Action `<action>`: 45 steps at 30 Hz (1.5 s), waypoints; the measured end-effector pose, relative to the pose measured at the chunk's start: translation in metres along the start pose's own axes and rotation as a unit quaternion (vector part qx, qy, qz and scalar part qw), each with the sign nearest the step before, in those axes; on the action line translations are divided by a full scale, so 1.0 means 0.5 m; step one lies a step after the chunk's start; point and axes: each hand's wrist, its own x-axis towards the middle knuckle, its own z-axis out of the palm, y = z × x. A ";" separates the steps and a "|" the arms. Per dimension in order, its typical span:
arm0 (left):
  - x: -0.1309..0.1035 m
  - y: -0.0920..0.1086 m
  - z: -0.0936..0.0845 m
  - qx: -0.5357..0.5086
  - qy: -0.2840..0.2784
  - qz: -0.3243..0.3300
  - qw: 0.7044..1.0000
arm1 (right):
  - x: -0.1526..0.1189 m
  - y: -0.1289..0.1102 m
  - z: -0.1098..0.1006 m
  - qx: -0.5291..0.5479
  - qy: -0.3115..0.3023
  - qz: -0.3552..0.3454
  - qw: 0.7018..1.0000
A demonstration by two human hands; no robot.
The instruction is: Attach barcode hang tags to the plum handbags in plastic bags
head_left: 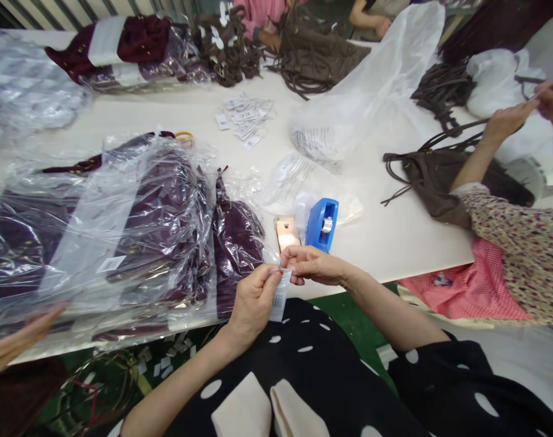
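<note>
Pinched between the thumb and fingers of my left hand (253, 300) is a white barcode tag (280, 298), which hangs down in front of my dark polka-dot clothing. My right hand (310, 265) meets it at the tag's top end, fingers closed; what exactly they grip there is too small to make out. Just beyond my hands, a gold phone (288, 233) lies on the table beside a blue tape dispenser (322, 224). To the left, a dark maroon bag (237, 230) in clear plastic lies close to my left hand.
Plastic-wrapped maroon bags (167, 212) are stacked at left. Loose tags (246, 115) lie mid-table (371, 243), near clear plastic bags (322, 136). At right, a co-worker's hands (515, 115) are above a brown bag (435, 176). Another person's hand (25, 340) shows at lower left.
</note>
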 end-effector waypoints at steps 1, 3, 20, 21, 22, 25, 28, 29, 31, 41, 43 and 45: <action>0.002 -0.002 0.000 -0.001 0.008 -0.004 1.000 | 0.005 0.007 -0.002 0.019 0.001 0.001 1.000; 0.004 -0.010 0.000 -0.025 0.016 -0.019 0.999 | 0.013 0.018 -0.006 0.061 -0.011 0.008 0.998; 0.014 -0.065 0.026 -0.254 0.063 -0.128 0.956 | 0.032 0.105 0.023 0.149 0.035 -0.005 0.988; 0.015 -0.066 0.026 -0.243 0.069 -0.123 0.960 | 0.032 0.110 0.027 0.149 0.050 -0.011 0.987; 0.016 -0.067 0.026 -0.238 0.076 -0.122 0.961 | 0.032 0.116 0.031 0.145 0.069 -0.020 0.987; 0.016 -0.063 0.031 -0.275 0.083 -0.143 0.947 | 0.029 0.132 0.047 0.080 0.169 -0.070 0.980; 0.020 -0.062 0.031 -0.321 0.096 -0.153 0.930 | 0.027 0.141 0.060 -0.006 0.279 -0.128 0.952; 0.023 -0.063 0.028 -0.318 0.112 -0.144 0.930 | 0.031 0.141 0.063 -0.029 0.289 -0.141 0.946; 0.028 -0.065 0.016 -0.285 0.151 -0.120 0.939 | 0.045 0.137 0.071 -0.064 0.291 -0.162 0.941; 0.011 -0.036 -0.076 -0.123 0.266 -0.001 0.956 | 0.170 0.094 0.157 0.005 0.260 -0.165 0.951; 0.015 -0.030 -0.107 -0.121 0.279 0.015 0.952 | 0.195 0.078 0.175 -0.040 0.264 -0.191 0.945; 0.022 -0.022 -0.147 -0.118 0.286 0.031 0.951 | 0.225 0.056 0.199 -0.105 0.275 -0.235 0.927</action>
